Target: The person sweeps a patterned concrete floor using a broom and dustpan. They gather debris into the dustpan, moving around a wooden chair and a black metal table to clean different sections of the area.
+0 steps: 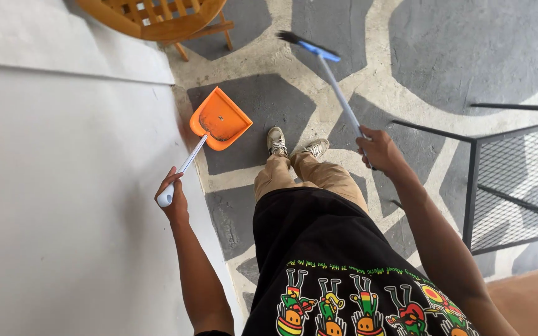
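1. Head cam, looking straight down at myself: my left hand (172, 196) is clenched around the top end of a long pale handle, and that handle runs down and away from me to an orange dustpan (220, 118).
2. The dustpan sits low over the floor (468, 43), just beside the edge of the pale grey wall (63, 186) on my left, open mouth pointing up-frame. Can't tell if it's actually touching the ground or hanging a hair above it.
3. My right hand (378, 148) is wrapped tight around the light shaft of a broom (334, 84). The shaft slants forward and to the left, ending in a blue head with dark bristles (294, 38) out in front of me, near the floor.
4. The two tools are well apart, with my feet in between: pale sneakers (294, 146), tan trousers, black shirt with colourful cartoon figures at the hem.
5. The floor is concrete, painted with big dark grey patches and lighter lines between them.
6. A wooden chair (157, 18) sits at the top, past the dustpan.
7. A black metal mesh railing (518, 186) is off to my right.
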